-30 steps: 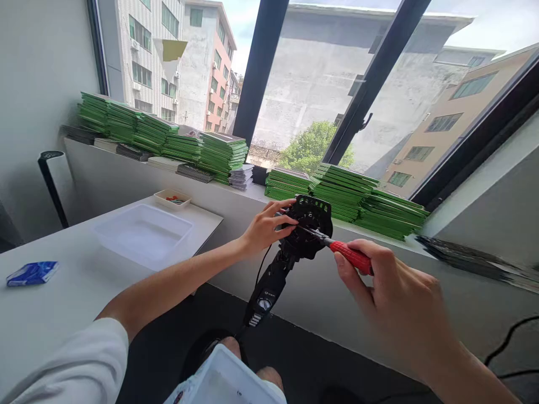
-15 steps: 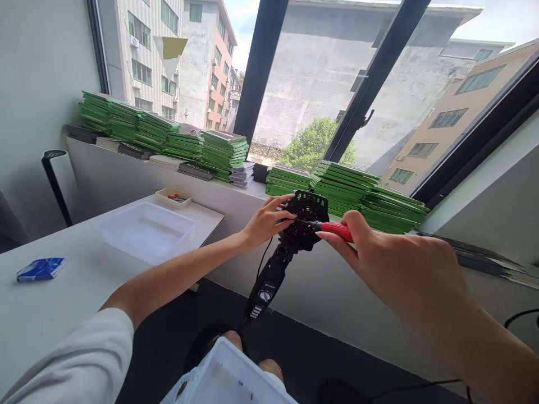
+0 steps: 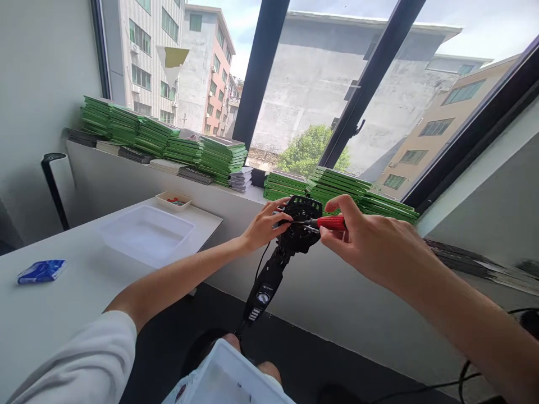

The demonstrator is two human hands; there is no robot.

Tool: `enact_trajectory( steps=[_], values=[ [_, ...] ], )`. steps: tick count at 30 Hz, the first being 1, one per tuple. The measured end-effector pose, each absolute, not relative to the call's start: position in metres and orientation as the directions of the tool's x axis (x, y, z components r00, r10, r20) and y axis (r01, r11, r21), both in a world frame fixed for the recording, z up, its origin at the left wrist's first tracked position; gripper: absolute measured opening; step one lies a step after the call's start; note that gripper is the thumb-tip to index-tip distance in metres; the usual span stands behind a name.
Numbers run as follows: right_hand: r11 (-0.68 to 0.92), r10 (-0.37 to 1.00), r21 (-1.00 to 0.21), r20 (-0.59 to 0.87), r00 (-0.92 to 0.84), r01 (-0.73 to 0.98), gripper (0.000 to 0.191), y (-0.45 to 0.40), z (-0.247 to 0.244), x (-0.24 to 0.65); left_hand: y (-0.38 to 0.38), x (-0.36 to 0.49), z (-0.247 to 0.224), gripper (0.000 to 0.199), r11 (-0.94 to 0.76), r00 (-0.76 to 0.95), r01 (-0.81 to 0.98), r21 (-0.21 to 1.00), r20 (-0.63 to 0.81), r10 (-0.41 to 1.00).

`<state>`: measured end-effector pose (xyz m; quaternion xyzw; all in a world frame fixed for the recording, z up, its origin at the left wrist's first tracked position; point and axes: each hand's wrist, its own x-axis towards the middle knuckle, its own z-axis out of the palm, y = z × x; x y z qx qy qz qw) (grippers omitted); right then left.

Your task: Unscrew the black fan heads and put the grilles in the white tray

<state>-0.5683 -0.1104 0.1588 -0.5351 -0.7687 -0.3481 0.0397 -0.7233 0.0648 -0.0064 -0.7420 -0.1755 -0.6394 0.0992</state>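
My right hand (image 3: 353, 230) is closed around the red handle of a screwdriver (image 3: 331, 223), its index finger bent over the top. The shaft points left across the front of a round black head (image 3: 300, 241), which looks like a floor fan's motor housing without its grille. At the head's left side is my left hand (image 3: 265, 226), its thumb and fingers pinched close by the screwdriver's tip; what sits between them is too small to make out. Below the head runs a black stand (image 3: 266, 286) with a silver dial and several light buttons.
On my lap rests a white tray (image 3: 227, 365) with a few small dark pieces. A clear plastic bin (image 3: 147, 233), a small parts tray (image 3: 173, 202) and a blue packet (image 3: 41, 271) sit on the left table (image 3: 84, 314). Green-edged stacks (image 3: 223, 160) line the windowsill.
My right hand and the screwdriver have shifted slightly left in view, and the right fingers have loosened and re-formed on the handle. The left hand stays at the black head.
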Motion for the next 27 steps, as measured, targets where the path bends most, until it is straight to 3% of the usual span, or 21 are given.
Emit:
enact_trajectory(
  steps=[6, 10, 14, 19, 23, 27],
  values=[
    [-0.022, 0.747, 0.586, 0.548, -0.376, 0.810, 0.059, -0.114, 0.160, -0.570, 0.065, -0.724, -0.005, 0.016, -0.919, 0.160, 0.392, 0.035, 0.981, 0.106],
    [0.148, 0.791, 0.524, 0.446, -0.419, 0.839, 0.038, -0.114, 0.157, -0.573, 0.063, -0.722, -0.006, 0.016, -0.932, 0.174, 0.345, 0.108, 0.969, 0.176],
    [0.050, 0.770, 0.605, 0.483, -0.416, 0.795, 0.045, -0.117, 0.155, -0.577, 0.063, -0.718, -0.012, 0.021, -0.934, 0.144, 0.316, 0.168, 0.964, 0.222],
    [0.189, 0.786, 0.495, 0.441, -0.432, 0.848, 0.042, -0.117, 0.157, -0.575, 0.062, -0.720, -0.015, 0.021, -0.946, 0.147, 0.286, 0.151, 0.969, 0.199],
    [0.060, 0.727, 0.558, 0.544, -0.419, 0.828, 0.060, -0.114, 0.157, -0.574, 0.064, -0.722, -0.016, 0.021, -0.946, 0.168, 0.300, 0.126, 0.969, 0.182],
    [0.204, 0.769, 0.480, 0.461, -0.443, 0.853, 0.046, -0.113, 0.156, -0.578, 0.063, -0.723, -0.018, 0.025, -0.940, 0.196, 0.317, 0.125, 0.961, 0.194]
  ],
)
